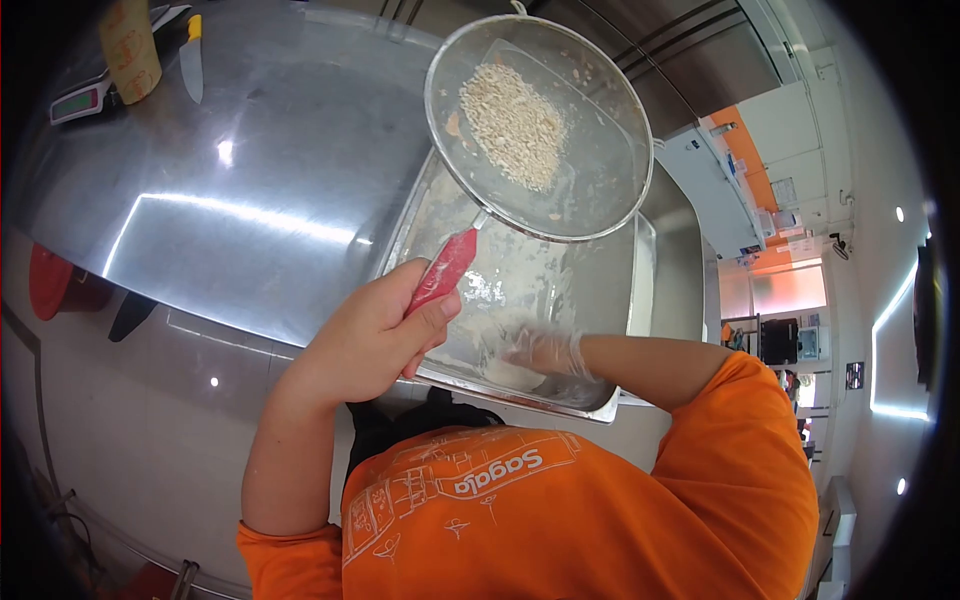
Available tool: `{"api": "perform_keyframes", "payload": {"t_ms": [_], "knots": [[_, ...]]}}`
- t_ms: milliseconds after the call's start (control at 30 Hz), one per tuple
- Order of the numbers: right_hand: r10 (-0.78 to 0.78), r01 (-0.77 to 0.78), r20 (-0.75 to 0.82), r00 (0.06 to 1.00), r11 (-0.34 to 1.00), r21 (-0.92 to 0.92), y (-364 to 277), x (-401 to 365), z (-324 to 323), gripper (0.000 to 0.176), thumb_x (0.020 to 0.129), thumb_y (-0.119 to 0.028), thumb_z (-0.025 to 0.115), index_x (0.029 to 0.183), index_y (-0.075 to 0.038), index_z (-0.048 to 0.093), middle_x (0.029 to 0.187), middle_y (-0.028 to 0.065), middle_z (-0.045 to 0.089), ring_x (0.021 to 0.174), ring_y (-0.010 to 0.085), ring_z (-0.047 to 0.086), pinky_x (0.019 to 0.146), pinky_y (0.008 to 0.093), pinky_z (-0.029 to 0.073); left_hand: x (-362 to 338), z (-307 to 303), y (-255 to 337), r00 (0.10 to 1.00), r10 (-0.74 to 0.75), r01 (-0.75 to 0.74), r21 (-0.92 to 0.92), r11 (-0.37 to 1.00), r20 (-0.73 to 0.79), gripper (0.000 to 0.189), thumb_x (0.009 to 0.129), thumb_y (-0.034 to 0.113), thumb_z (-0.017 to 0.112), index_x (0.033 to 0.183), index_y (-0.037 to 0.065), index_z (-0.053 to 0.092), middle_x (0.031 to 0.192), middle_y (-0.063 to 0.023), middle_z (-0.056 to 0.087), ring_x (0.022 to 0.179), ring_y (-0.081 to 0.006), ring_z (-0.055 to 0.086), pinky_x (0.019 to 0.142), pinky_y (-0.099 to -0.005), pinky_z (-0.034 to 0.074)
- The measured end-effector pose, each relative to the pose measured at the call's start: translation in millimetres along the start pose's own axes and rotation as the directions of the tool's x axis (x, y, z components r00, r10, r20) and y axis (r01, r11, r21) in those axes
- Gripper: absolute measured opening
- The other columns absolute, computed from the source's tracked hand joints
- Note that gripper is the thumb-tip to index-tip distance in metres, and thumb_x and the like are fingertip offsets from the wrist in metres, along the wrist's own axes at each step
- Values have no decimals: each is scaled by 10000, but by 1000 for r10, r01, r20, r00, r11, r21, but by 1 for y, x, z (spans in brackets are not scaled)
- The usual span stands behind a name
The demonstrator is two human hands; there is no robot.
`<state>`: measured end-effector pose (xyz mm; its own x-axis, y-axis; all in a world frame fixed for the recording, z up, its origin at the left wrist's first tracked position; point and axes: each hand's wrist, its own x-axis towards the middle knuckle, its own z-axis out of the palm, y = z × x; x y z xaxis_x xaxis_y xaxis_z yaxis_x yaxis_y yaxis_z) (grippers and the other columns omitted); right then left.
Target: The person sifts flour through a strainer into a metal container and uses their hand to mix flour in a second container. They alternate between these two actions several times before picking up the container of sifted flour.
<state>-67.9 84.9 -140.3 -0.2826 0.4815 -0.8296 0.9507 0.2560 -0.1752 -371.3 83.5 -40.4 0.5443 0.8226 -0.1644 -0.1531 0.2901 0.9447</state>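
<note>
My left hand (375,330) grips the red handle (445,268) of a round mesh sieve (595,175), held tilted above a steel tray (520,398). A heap of pale coarse crumbs (512,125) lies in the sieve's mesh. My right hand (545,350), in a thin clear glove, reaches into the near end of the tray and rests on a small mound of white flour (505,373). The tray's bottom is dusted with whitish powder. My orange shirt fills the lower part of the view.
The tray sits on a steel worktable (250,180). At its far left corner lie a yellow-handled knife (192,60), a small scale (80,100) and a tan container (130,45). A red tub (50,280) stands on the floor to the left.
</note>
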Motion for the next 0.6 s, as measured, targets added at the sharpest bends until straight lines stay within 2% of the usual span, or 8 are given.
{"api": "perform_keyframes", "payload": {"t_ms": [33, 67, 133, 167, 233, 267, 333, 600], "knots": [[-63, 84, -94, 994, 968, 235, 4, 2, 12, 367, 803, -290, 492, 1016, 6, 526, 973, 210, 545, 921, 319, 520, 805, 351, 398, 0, 1, 0, 1000, 2, -2, 12, 1000, 8, 201, 866, 220, 460, 792, 38, 416, 610, 0, 438, 467, -57, 413, 420, -198, 358], [-67, 87, -96, 993, 970, 229, -8, -3, 5, 367, 803, -290, 492, 1016, 6, 526, 973, 210, 545, 921, 319, 520, 805, 351, 398, 0, 0, -1, 1000, 6, -6, 13, 1000, 2, 201, 866, 220, 460, 792, 38, 416, 610, 0, 438, 467, -57, 413, 420, -198, 358], [-120, 127, -101, 988, 990, 58, -46, -18, -11, 384, 801, -269, 488, 1063, 11, 502, 984, 201, 547, 931, 297, 520, 815, 351, 394, 1, 1, -4, 1000, 10, -10, -30, 1000, 12, 202, 865, 220, 461, 790, 38, 415, 611, -3, 442, 470, -60, 416, 425, -203, 363], [-119, 125, -97, 988, 991, 54, -50, -12, -5, 384, 801, -269, 488, 1063, 11, 502, 984, 201, 547, 931, 297, 520, 815, 351, 394, 1, 1, -4, 1000, 12, -12, -35, 999, 9, 202, 865, 220, 461, 790, 38, 415, 611, -3, 442, 470, -60, 416, 425, -203, 363], [-20, 39, -246, 969, 997, 72, -53, 6, 11, 318, 799, -230, 483, 1017, -2, 528, 932, 161, 561, 883, 235, 533, 797, 329, 405, 1, 0, -5, 1000, 16, -15, -12, 1000, 27, 204, 863, 222, 464, 789, 38, 415, 614, -5, 447, 473, -65, 420, 428, -209, 365], [-24, 42, -243, 970, 997, 69, -55, 17, 15, 318, 799, -230, 483, 1017, -2, 528, 932, 161, 561, 883, 235, 533, 797, 329, 405, 1, 1, -5, 1000, 15, -15, -14, 1000, 22, 204, 863, 222, 464, 789, 38, 415, 614, -5, 447, 473, -65, 420, 428, -209, 365], [-140, 190, -163, 977, 920, 343, -60, 35, 19, 278, 846, -201, 405, 1023, -22, 522, 1034, 139, 529, 1010, 239, 491, 892, 329, 357, 2, 1, -6, 999, 41, -41, -26, 999, 33, 159, 869, 189, 453, 840, 35, 431, 604, 13, 425, 432, -37, 382, 402, -170, 326], [-267, 252, -61, 962, 772, 584, -122, 62, -30, 238, 837, -167, 423, 1002, -32, 529, 1006, 115, 535, 997, 213, 491, 889, 315, 358, 3, -3, -8, 997, 64, -63, -25, 998, 39, 184, 872, 216, 457, 817, 45, 418, 602, 18, 418, 437, -37, 383, 398, -173, 324]]}}
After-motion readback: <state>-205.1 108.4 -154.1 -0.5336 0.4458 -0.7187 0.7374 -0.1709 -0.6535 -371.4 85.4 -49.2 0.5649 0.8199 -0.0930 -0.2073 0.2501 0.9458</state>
